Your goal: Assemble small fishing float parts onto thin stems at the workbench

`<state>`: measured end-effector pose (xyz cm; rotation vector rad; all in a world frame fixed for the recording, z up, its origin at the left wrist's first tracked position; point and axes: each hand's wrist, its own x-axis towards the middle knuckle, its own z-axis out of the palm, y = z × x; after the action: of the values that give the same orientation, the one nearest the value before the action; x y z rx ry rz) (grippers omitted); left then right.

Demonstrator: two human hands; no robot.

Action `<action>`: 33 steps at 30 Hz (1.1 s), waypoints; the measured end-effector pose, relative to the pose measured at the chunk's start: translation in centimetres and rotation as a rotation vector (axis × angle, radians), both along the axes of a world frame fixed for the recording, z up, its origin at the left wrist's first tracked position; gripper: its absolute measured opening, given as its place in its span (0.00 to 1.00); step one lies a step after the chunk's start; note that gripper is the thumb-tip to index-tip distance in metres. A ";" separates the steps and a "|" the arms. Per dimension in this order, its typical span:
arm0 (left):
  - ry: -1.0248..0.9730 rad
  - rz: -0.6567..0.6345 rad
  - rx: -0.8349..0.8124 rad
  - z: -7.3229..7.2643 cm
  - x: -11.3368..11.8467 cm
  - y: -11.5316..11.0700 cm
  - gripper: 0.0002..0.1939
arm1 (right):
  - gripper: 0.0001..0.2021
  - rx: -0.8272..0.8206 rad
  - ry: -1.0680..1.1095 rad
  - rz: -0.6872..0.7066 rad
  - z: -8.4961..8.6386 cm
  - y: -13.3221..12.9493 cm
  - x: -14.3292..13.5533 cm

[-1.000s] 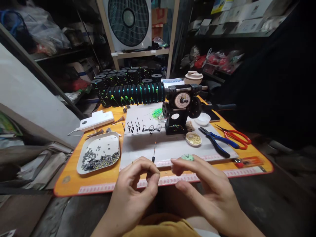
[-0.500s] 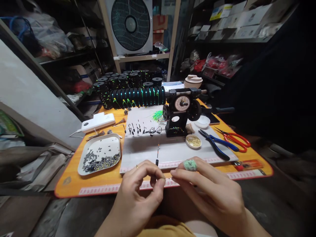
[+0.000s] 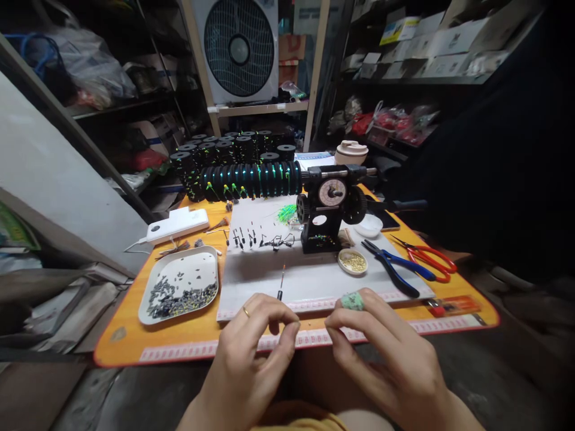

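Observation:
In the head view my left hand (image 3: 256, 353) is closed in a pinch, thumb against forefinger, over the front edge of the table. What it holds, if anything, is too small to make out. To its right my right hand (image 3: 386, 353), a green wrap (image 3: 353, 301) round one finger, also has its fingertips pressed together. A gap separates the two hands. Just beyond my left hand, over the white board (image 3: 314, 284), is a thin stick with a black end (image 3: 280, 293); I cannot tell whether a line ties it to my fingers.
A black winding machine (image 3: 332, 203) carries a row of black spools (image 3: 251, 179). On the left is a white tray (image 3: 150, 299) of small dark pieces. A dish of gold bits (image 3: 353, 262), blue pliers (image 3: 390, 266) and red-handled pliers (image 3: 433, 260) lie right. Tape (image 3: 202, 346) runs along the front edge.
My right hand has moved slightly right, widening the gap between the hands, and its thumb now meets the forefinger. The thin stick has shifted a little left. The view has tilted slightly.

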<state>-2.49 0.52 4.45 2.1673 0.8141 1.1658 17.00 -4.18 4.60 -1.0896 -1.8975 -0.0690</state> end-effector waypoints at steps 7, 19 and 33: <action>0.020 0.056 0.160 -0.6 0.9 0.5 0.08 | 0.05 0.054 -0.200 -0.030 -0.8 0.6 -0.2; -0.132 0.029 -0.201 -0.3 1.2 0.0 0.07 | 0.08 -0.034 -0.021 0.050 -0.3 1.1 -0.6; -0.377 0.017 -0.447 -0.6 1.8 -0.4 0.05 | 0.07 -0.193 0.246 0.058 -0.5 0.9 -1.4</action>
<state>-0.67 0.15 3.85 1.5252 0.8291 1.2138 15.62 -3.31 4.08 -1.1150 -1.7371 0.2740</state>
